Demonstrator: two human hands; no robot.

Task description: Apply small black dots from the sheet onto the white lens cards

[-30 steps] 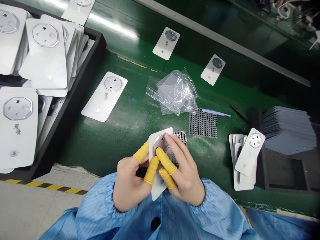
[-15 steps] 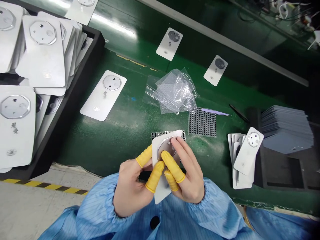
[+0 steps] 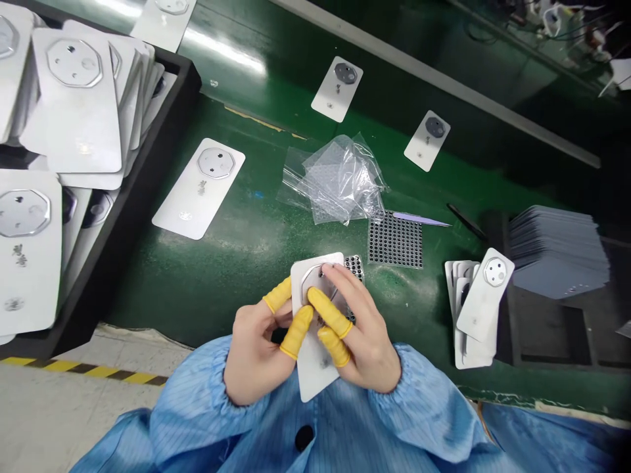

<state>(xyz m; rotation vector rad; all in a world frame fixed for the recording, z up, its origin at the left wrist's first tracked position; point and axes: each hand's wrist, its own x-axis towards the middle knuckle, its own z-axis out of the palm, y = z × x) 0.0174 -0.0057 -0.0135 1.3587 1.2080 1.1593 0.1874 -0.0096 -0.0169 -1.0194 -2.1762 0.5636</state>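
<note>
Between both hands is a white phone back cover (image 3: 314, 368) with an octagonal camera ring, tilted over the near edge of the bench. My left hand (image 3: 263, 341) grips its left side, yellow-cotted thumb on the face and fingers partly behind it. My right hand (image 3: 367, 338) lies over the right side, with yellow-cotted fingertips pressed on the camera area and just below it; bare fingers cover the ring's right part. Partly hidden behind the cover is a sheet of small black dots (image 3: 353, 266). Beyond it lies another dotted sheet (image 3: 394, 243).
Clear plastic bags (image 3: 340, 180) and purple tweezers (image 3: 419, 218) lie ahead. A black tray (image 3: 162, 138) of covers stands left, with a loose cover (image 3: 200, 190) beside it. Stacked covers (image 3: 480, 309) and a tray of grey sheets (image 3: 557, 253) are right. Black tweezers (image 3: 466, 220) lie nearby.
The hands and cover have shifted slightly left in the view, and more of the dotted sheet shows behind the cover's right side. The right fingertips remain on the camera area.
</note>
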